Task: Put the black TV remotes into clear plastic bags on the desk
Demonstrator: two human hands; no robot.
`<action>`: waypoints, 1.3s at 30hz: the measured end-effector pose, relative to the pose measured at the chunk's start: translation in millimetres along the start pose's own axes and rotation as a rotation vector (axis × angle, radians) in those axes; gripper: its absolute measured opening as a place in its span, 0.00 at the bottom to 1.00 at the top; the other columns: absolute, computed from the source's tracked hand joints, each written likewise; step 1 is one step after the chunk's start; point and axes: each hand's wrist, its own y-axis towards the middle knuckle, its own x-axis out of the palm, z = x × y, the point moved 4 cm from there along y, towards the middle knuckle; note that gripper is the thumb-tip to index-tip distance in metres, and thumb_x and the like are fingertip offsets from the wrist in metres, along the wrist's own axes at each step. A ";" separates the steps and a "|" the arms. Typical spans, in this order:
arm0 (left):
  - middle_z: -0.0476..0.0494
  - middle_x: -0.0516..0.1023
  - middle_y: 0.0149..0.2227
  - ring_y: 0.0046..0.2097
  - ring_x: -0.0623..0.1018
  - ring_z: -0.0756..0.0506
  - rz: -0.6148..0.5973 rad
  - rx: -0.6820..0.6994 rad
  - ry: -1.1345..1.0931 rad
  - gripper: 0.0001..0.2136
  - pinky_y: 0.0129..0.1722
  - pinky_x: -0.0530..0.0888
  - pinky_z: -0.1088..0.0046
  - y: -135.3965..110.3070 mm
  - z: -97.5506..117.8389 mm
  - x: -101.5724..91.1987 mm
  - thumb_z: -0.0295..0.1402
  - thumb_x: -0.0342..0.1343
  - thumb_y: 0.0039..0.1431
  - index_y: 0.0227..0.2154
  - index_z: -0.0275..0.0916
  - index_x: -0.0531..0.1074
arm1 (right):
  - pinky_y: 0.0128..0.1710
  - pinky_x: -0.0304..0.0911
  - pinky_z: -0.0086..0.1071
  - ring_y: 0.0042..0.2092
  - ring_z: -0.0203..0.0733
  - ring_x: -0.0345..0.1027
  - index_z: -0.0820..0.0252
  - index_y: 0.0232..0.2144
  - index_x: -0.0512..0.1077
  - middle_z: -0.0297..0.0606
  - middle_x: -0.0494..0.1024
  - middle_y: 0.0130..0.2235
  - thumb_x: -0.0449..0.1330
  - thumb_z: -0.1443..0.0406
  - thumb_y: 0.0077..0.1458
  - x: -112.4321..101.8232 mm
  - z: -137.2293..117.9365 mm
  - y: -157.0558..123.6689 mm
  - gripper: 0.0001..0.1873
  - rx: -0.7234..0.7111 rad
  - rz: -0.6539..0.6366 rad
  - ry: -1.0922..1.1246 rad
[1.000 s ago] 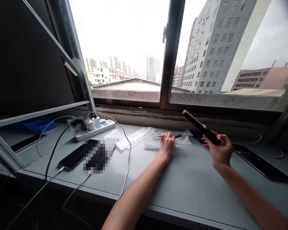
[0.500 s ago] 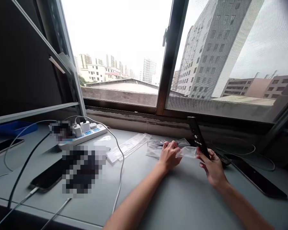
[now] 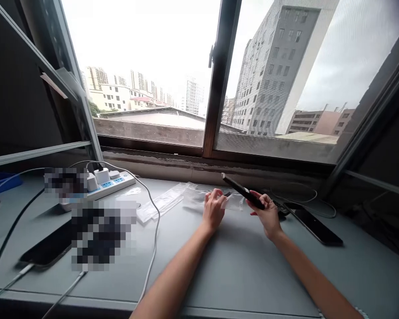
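Observation:
A black remote control (image 3: 241, 188) is gripped in my right hand (image 3: 268, 217). It slants up to the left above the table, its narrow side toward me. My left hand (image 3: 214, 209) has its fingers curled on a clear plastic bag (image 3: 234, 201), which stretches across toward my right hand below the remote. A small dark piece shows at the left fingertips; what it is I cannot tell. Behind the left hand lies more clear plastic wrapping (image 3: 193, 197), and flat clear bags (image 3: 161, 206) rest to its left.
A power strip (image 3: 119, 184) with plugged-in chargers stands at the left back. A phone (image 3: 46, 248) on a cable lies beside a blurred-out patch. On the right rests another dark phone (image 3: 315, 226). A white cable (image 3: 157, 235) crosses the table. The window (image 3: 153, 66) rises behind.
The remote has tipped from nearly upright, buttons toward me, to a leftward slant with its side showing. The view has turned right. My left hand stays on the plastic bag.

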 end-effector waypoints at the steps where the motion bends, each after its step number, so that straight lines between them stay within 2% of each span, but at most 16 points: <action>1: 0.44 0.69 0.42 0.44 0.71 0.47 -0.009 0.005 0.013 0.08 0.51 0.62 0.64 -0.7 1.0 -1.0 0.26 0.48 0.59 0.33 0.41 0.71 | 0.18 0.63 0.23 0.43 0.46 0.68 0.58 0.21 0.49 0.39 0.71 0.47 0.69 0.59 0.32 0.1 0.8 0.7 0.29 -0.009 -0.003 0.000; 6: 0.46 0.70 0.41 0.42 0.72 0.48 -0.087 0.001 0.065 0.10 0.51 0.62 0.66 -3.2 1.4 0.5 0.20 0.47 0.55 0.34 0.41 0.70 | 0.19 0.64 0.25 0.41 0.44 0.69 0.58 0.21 0.49 0.40 0.73 0.43 0.68 0.58 0.34 3.0 8.5 3.3 0.28 -0.017 -0.022 -0.005; 8: 0.46 0.70 0.41 0.43 0.72 0.48 -0.106 0.022 0.052 0.11 0.51 0.62 0.66 -3.2 1.8 2.2 0.21 0.48 0.55 0.37 0.41 0.70 | 0.20 0.65 0.26 0.39 0.43 0.69 0.58 0.21 0.49 0.40 0.73 0.43 0.68 0.58 0.34 3.5 11.1 4.8 0.28 -0.015 -0.016 -0.012; 11: 0.45 0.70 0.39 0.43 0.72 0.47 -0.106 0.037 0.041 0.09 0.51 0.61 0.65 -1.9 2.4 3.8 0.24 0.50 0.54 0.37 0.40 0.70 | 0.20 0.65 0.27 0.37 0.40 0.68 0.58 0.21 0.49 0.38 0.73 0.43 0.68 0.57 0.33 2.8 12.0 7.3 0.28 -0.012 0.008 -0.016; 14: 0.45 0.70 0.37 0.39 0.72 0.47 -0.099 0.005 0.063 0.02 0.51 0.60 0.65 -0.6 2.1 4.4 0.29 0.53 0.51 0.29 0.39 0.70 | 0.19 0.65 0.25 0.33 0.36 0.67 0.58 0.21 0.50 0.35 0.73 0.39 0.68 0.57 0.32 2.0 10.2 9.1 0.28 -0.007 0.031 -0.016; 18: 0.45 0.70 0.37 0.38 0.72 0.47 -0.083 -0.026 0.089 0.07 0.51 0.60 0.65 -1.7 4.1 2.0 0.37 0.57 0.50 0.27 0.38 0.70 | 0.18 0.65 0.23 0.33 0.35 0.66 0.58 0.21 0.51 0.35 0.72 0.37 0.68 0.57 0.31 0.5 9.2 8.6 0.28 0.007 0.071 0.008; 21: 0.46 0.71 0.38 0.38 0.72 0.47 -0.045 -0.059 0.122 0.08 0.51 0.59 0.64 -3.8 4.4 -5.2 0.38 0.53 0.55 0.27 0.39 0.70 | 0.19 0.68 0.24 0.35 0.37 0.67 0.58 0.21 0.53 0.36 0.72 0.39 0.70 0.56 0.28 -3.3 10.4 7.4 0.29 0.032 0.133 0.051; 24: 0.45 0.72 0.41 0.41 0.72 0.47 0.058 -0.136 0.153 0.09 0.51 0.59 0.64 -5.4 1.2 -18.9 0.32 0.45 0.61 0.32 0.40 0.70 | 0.21 0.70 0.26 0.35 0.37 0.68 0.58 0.21 0.53 0.35 0.72 0.37 0.71 0.55 0.24 -8.6 10.4 7.1 0.30 0.051 0.200 0.096; 26: 0.43 0.71 0.45 0.45 0.72 0.46 0.136 -0.179 0.163 0.10 0.51 0.59 0.64 -6.3 -0.3 -29.0 0.27 0.44 0.60 0.37 0.41 0.69 | 0.20 0.70 0.26 0.35 0.38 0.69 0.57 0.21 0.52 0.33 0.71 0.33 0.71 0.55 0.24 -10.3 9.6 7.3 0.31 0.072 0.207 0.115; 29: 0.42 0.68 0.51 0.53 0.68 0.45 0.194 -0.184 0.141 0.18 0.53 0.57 0.64 -7.0 2.6 -38.4 0.20 0.44 0.55 0.47 0.43 0.66 | 0.18 0.69 0.26 0.35 0.40 0.71 0.56 0.21 0.50 0.30 0.69 0.29 0.69 0.53 0.27 -7.6 8.9 7.2 0.31 0.119 0.143 0.111; 31: 0.42 0.66 0.53 0.55 0.66 0.45 0.165 -0.154 0.095 0.25 0.54 0.57 0.63 -7.2 8.3 -37.4 0.19 0.45 0.51 0.53 0.44 0.60 | 0.18 0.68 0.26 0.35 0.41 0.71 0.56 0.21 0.49 0.29 0.68 0.27 0.68 0.51 0.29 -4.2 8.6 6.6 0.31 0.127 0.096 0.082; 33: 0.42 0.65 0.54 0.54 0.66 0.44 0.063 -0.129 0.027 0.31 0.53 0.59 0.62 -7.8 15.8 -29.3 0.21 0.48 0.48 0.57 0.44 0.55 | 0.18 0.67 0.26 0.34 0.41 0.71 0.56 0.21 0.49 0.29 0.67 0.26 0.68 0.50 0.30 -1.0 8.1 5.9 0.31 0.111 0.065 0.045; 37: 0.37 0.60 0.56 0.53 0.67 0.41 -0.206 -0.197 -0.104 0.26 0.48 0.65 0.62 -13.0 29.2 -6.0 0.26 0.46 0.51 0.56 0.41 0.57 | 0.16 0.63 0.27 0.32 0.42 0.71 0.55 0.21 0.50 0.29 0.66 0.25 0.67 0.49 0.29 3.4 5.8 4.9 0.31 0.069 0.036 0.005; 39: 0.36 0.59 0.56 0.56 0.63 0.39 -0.237 -0.203 -0.125 0.25 0.50 0.64 0.59 -15.0 37.1 -2.9 0.28 0.46 0.52 0.55 0.40 0.57 | 0.17 0.63 0.28 0.32 0.43 0.71 0.55 0.21 0.50 0.30 0.67 0.25 0.67 0.49 0.30 4.5 3.3 4.9 0.30 0.050 0.031 -0.008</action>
